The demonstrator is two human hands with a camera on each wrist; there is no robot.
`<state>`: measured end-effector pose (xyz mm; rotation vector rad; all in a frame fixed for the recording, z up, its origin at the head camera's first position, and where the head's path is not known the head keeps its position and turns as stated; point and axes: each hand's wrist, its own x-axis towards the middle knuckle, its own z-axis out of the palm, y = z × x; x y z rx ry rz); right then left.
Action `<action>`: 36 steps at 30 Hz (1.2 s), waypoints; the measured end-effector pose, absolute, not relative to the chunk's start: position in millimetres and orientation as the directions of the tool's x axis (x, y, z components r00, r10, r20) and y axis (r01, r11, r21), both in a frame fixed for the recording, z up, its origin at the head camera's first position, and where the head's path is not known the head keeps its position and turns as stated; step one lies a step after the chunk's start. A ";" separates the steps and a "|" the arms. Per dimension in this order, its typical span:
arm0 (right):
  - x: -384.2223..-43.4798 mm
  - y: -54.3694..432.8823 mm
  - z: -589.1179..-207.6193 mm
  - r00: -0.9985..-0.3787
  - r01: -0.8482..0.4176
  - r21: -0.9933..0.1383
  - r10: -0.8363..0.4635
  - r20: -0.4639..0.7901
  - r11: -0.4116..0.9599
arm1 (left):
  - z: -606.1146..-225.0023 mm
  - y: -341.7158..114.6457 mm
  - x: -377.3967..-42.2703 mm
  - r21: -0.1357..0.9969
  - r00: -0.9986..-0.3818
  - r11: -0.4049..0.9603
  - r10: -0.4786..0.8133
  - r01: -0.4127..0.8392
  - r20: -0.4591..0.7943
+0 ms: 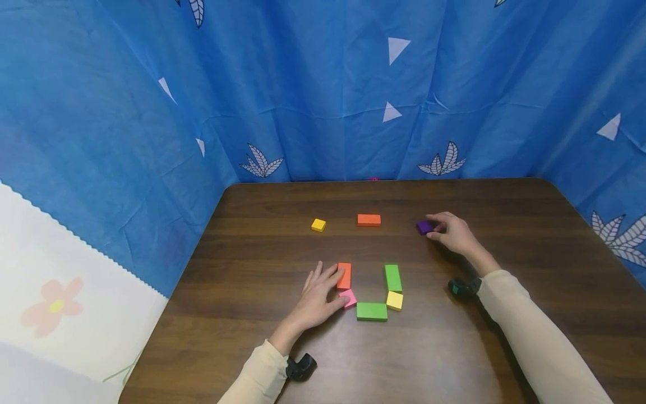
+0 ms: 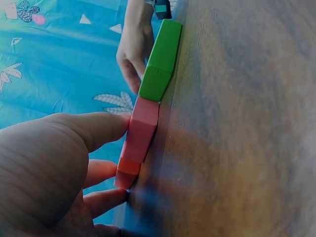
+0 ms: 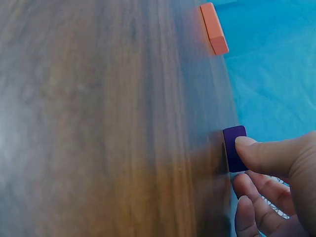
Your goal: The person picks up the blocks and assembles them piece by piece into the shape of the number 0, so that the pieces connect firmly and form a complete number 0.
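On the table's far right, my right hand [image 1: 452,233] pinches a small purple block [image 1: 424,227] between thumb and fingers. The right wrist view shows the thumb lying on the face of that purple block [image 3: 234,149]. My left hand [image 1: 317,297] rests at the left side of a block arrangement. Its thumb touches the small pink block [image 1: 348,298], and its extended fingers reach the upright-lying orange block [image 1: 345,275]. In the left wrist view, the pink block [image 2: 140,129] sits between the green block [image 2: 162,61] and the orange one.
A green block [image 1: 372,312], a yellow block [image 1: 395,301] and another green block [image 1: 393,278] continue the arrangement rightward. Farther back lie a yellow-orange block [image 1: 318,225] and an orange block [image 1: 369,220]. A blue curtain [image 1: 313,84] hangs behind the brown table [image 1: 242,235].
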<state>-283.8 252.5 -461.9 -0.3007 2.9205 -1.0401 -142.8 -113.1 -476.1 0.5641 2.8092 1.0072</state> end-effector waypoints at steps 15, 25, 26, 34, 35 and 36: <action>-286.5 254.2 -467.8 -0.983 -0.169 -0.635 -0.171 0.059 0.754 | -475.0 -113.7 -143.0 0.641 -0.925 0.704 0.378 0.306 0.027; -283.1 247.4 -464.1 -0.982 -0.169 -0.654 -0.180 0.052 0.737 | -473.3 -114.1 -142.8 0.642 -0.926 0.704 0.377 0.304 0.025; -282.9 245.5 -463.8 -0.981 -0.178 -0.655 -0.186 0.058 0.735 | -473.1 -114.2 -142.8 0.642 -0.926 0.704 0.377 0.304 0.025; -277.4 226.8 -459.7 -0.959 -0.265 -0.650 -0.264 0.102 0.712 | -475.0 -114.5 -144.0 0.639 -0.926 0.706 0.377 0.306 0.028; -276.2 224.3 -458.7 -0.957 -0.271 -0.652 -0.273 0.101 0.709 | -475.3 -114.6 -144.1 0.639 -0.926 0.705 0.377 0.306 0.028; -275.1 221.9 -457.8 -0.955 -0.274 -0.653 -0.279 0.098 0.706 | -475.3 -114.5 -144.1 0.640 -0.926 0.705 0.377 0.306 0.027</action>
